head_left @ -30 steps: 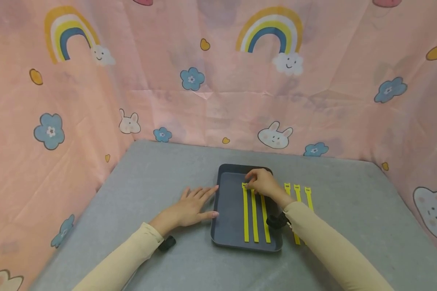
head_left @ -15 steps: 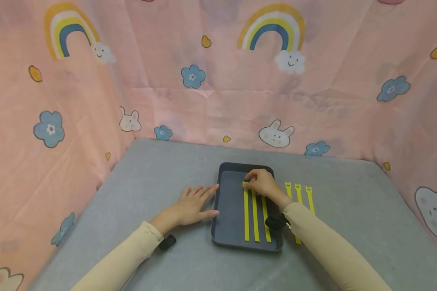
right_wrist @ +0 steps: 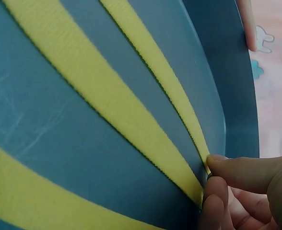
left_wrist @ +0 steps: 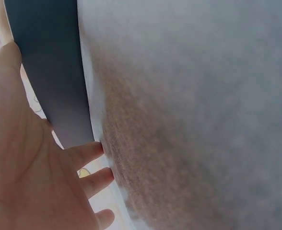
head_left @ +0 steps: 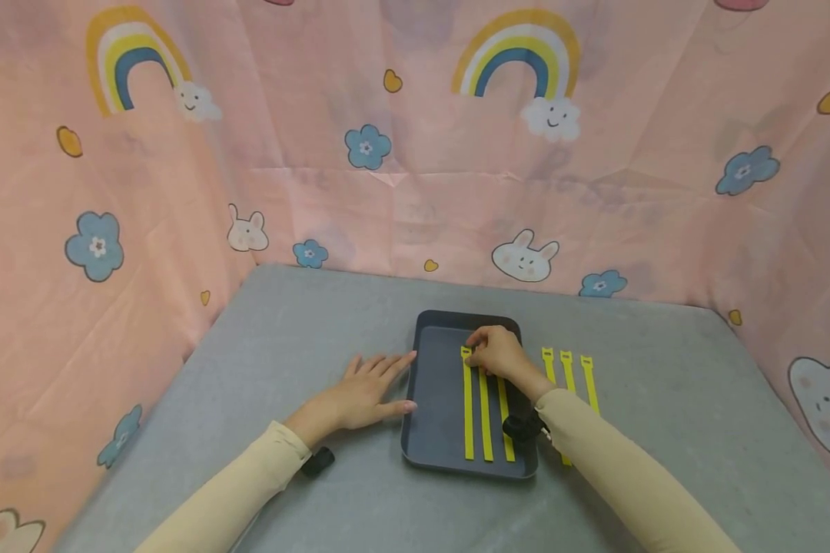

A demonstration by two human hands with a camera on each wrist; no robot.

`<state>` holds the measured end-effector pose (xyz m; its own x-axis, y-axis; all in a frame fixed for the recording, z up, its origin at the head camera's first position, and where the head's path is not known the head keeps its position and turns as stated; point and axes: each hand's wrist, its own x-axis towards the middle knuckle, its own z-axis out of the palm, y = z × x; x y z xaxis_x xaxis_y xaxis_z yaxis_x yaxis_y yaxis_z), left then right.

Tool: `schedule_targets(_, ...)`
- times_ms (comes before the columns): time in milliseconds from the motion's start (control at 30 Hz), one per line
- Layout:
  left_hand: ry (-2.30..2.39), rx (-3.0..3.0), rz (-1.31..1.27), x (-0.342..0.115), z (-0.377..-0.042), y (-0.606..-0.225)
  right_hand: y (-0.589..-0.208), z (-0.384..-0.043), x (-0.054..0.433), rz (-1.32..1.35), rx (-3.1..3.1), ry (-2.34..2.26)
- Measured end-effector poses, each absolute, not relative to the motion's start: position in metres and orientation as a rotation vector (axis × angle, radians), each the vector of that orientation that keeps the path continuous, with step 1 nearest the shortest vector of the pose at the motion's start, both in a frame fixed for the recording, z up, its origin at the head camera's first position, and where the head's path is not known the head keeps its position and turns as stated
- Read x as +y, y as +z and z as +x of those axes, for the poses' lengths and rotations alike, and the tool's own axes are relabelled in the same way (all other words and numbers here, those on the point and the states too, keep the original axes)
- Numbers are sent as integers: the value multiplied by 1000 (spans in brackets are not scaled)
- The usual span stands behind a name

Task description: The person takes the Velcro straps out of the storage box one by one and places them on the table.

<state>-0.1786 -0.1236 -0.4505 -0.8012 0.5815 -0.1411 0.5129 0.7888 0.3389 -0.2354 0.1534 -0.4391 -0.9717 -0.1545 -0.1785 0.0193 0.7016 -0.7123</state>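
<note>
A dark grey tray (head_left: pixel 434 430) lies on the table with three yellow hook-and-loop cable ties side by side in it. My right hand (head_left: pixel 503 355) reaches over the tray and pinches the slotted head end of the leftmost cable tie (head_left: pixel 468 418) between thumb and finger. Beside it lie the middle cable tie (head_left: pixel 486 426) and the right cable tie (head_left: pixel 508 445), their upper ends hidden by the hand. The right wrist view shows the thumb (right_wrist: pixel 246 172) on that strap's end. At the tray's left side, my left hand (head_left: pixel 361 393) spreads its fingers, fingertips touching the outer wall (left_wrist: pixel 50 76).
Right of the tray, three more yellow cable ties (head_left: pixel 590 378) lie on the grey table (head_left: pixel 671 399), partly covered by the right forearm. A pink patterned curtain (head_left: pixel 429 207) encloses the back and sides. Black wrist devices (head_left: pixel 318 462) sit under both wrists.
My right hand has drawn slightly toward me along the leftmost cable tie, so more of its slotted head shows. The left hand and the tray stay put.
</note>
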Motion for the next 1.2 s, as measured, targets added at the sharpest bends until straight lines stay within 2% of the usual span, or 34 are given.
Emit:
schedule_targets(800, 413, 2744, 831, -123, -178, -450, -439, -233, 146, -203, 2788, -982)
schedule_targets(1200, 410, 2735, 817, -123, -178, -449, -441, -234, 140, -161, 2828, -978)
